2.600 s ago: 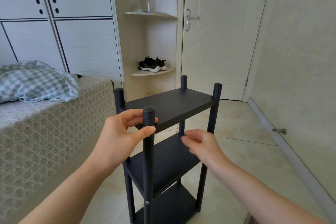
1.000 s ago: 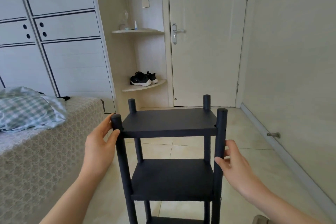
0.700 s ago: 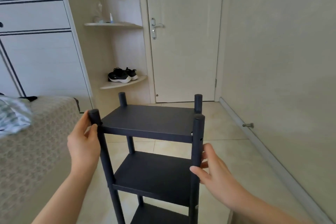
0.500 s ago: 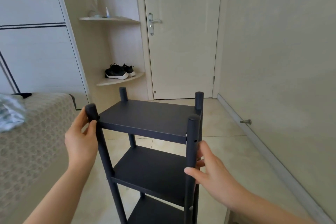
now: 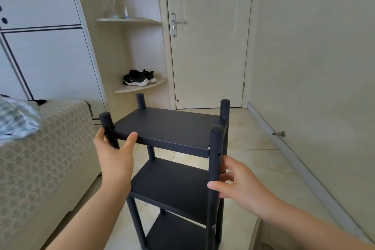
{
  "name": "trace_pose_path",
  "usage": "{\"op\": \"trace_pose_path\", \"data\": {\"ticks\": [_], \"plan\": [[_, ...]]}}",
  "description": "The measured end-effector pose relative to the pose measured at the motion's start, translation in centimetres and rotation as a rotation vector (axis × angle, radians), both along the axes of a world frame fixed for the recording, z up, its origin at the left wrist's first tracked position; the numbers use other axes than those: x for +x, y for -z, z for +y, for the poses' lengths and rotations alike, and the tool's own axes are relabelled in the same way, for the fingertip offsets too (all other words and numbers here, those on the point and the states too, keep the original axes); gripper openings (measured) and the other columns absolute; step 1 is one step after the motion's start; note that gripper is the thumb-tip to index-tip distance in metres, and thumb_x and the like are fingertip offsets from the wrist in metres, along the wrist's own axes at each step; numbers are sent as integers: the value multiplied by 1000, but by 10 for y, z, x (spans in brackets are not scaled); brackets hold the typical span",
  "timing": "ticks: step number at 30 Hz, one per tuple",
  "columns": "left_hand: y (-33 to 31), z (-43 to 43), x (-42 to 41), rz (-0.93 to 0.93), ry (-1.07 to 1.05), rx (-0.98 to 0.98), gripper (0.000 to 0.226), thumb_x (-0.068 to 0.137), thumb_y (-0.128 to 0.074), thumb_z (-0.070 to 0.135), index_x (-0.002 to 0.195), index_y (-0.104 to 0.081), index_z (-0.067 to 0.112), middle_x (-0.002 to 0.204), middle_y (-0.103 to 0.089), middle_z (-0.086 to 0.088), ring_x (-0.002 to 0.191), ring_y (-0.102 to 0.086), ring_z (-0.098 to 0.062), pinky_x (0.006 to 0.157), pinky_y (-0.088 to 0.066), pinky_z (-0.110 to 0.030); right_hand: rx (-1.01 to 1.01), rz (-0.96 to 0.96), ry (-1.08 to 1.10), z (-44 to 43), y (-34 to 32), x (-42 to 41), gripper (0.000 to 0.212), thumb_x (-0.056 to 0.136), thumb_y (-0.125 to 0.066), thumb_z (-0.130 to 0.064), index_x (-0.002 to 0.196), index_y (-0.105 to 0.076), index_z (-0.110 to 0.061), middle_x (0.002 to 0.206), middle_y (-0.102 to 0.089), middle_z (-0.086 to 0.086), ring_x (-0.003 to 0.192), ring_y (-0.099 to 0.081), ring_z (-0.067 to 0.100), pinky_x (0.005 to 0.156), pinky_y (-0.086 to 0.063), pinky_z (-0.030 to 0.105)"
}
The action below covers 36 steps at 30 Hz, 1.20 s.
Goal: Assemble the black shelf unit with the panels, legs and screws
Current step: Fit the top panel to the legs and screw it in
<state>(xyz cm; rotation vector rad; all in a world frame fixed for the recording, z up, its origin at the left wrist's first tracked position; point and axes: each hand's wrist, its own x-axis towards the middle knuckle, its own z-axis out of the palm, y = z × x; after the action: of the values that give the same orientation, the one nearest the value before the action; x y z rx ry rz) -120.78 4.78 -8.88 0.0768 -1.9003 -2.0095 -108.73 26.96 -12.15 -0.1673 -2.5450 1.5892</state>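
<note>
The black shelf unit [image 5: 172, 126] stands upright between both hands. The left hand [image 5: 115, 154] clasps its near-left leg [image 5: 108, 128], and the right hand [image 5: 241, 184] wraps its near-right leg [image 5: 215, 148]. It looks rigid, probably light and tippy; the legs offer the surest hold.

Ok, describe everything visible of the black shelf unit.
The black shelf unit is smooth matt black, with three flat panels stacked between four round legs whose tops rise above the top panel. It stands upright, seemingly on the tiled floor, beside the bed. Small holes and a screw head show on the near-right leg. The left hand grips the near-left leg, thumb on the top panel's edge; the right hand grips the near-right leg lower down.
</note>
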Motion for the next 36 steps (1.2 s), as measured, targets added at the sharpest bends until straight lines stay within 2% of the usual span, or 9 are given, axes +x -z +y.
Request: {"op": "trace_pose_path", "data": {"ticks": [2, 4, 7, 11, 15, 17, 26, 30, 36], "plan": [[-3, 13, 15, -69, 11, 43, 79, 86, -78, 24, 148, -28, 22, 153, -34, 6, 142, -37, -14, 113, -32, -36, -62, -10, -14, 3, -3, 1, 23, 86, -72, -18, 105, -61, -21, 104, -64, -2, 95, -68, 16, 79, -61, 35], [-1, 27, 30, -184, 52, 62, 70, 81, -82, 30, 135, -39, 19, 135, -45, 4, 125, -49, -17, 101, -39, -35, -94, -16, -19, 6, -6, 3, 18, 86, -72, -16, 102, -63, -17, 104, -66, 0, 94, -69, 15, 79, -61, 35], [6, 47, 47, -315, 406, 143, 41, 83, -76, 36, 112, -59, 12, 116, -65, -2, 113, -62, -17, 107, -46, -41, -79, -24, -22, 7, -10, 2, 15, 87, -72, -19, 101, -65, -18, 103, -66, -1, 94, -69, 15, 79, -61, 36], [9, 59, 55, -319, 804, 174, 33, 84, -70, 32, 103, -67, 5, 114, -74, -6, 114, -68, -17, 111, -43, -43, -24, -71, -33, 10, -18, -1, 16, 87, -71, -26, 101, -66, -21, 103, -67, -7, 98, -67, 9, 81, -60, 33], [11, 62, 54, -307, 958, 175, 17, 85, -65, 20, 77, -68, 6, 117, -71, -19, 115, -67, -26, 110, -43, -45, -17, -156, -90, 19, -27, -2, 21, 87, -71, -29, 106, -69, -20, 101, -72, -6, 94, -70, 7, 87, -58, 32], [12, 65, 54, -281, 1008, 179, 27, 89, -60, 19, 68, -75, 13, 117, -71, -21, 116, -67, -29, 108, -44, -44, -18, -182, -132, 24, -32, -1, 21, 89, -69, -30, 107, -72, -20, 100, -74, -6, 94, -70, 5, 90, -57, 30], [26, 71, 35, -167, 972, 60, 31, 89, -63, 33, 87, -80, 7, 113, -71, -24, 112, -68, -35, 99, -55, -38, 6, -147, -143, 31, -31, -4, 21, 90, -68, -33, 101, -77, -18, 95, -76, -4, 91, -71, 4, 94, -55, 31], [30, 70, 32, -123, 955, 5, 79, 65, -84, 59, 111, -71, -5, 118, -70, -22, 115, -66, -34, 106, -46, -45, -17, -141, -152, 31, -31, -5, 20, 88, -69, -30, 102, -77, -17, 97, -76, -4, 91, -71, 6, 93, -55, 30], [28, 76, 36, -81, 908, 0, 93, 58, -85, 65, 111, -67, -9, 118, -69, -23, 116, -65, -35, 112, -39, -54, -44, -114, -155, 31, -25, -12, 17, 86, -72, -30, 97, -78, -19, 95, -76, -6, 88, -72, 7, 92, -56, 31]]}}
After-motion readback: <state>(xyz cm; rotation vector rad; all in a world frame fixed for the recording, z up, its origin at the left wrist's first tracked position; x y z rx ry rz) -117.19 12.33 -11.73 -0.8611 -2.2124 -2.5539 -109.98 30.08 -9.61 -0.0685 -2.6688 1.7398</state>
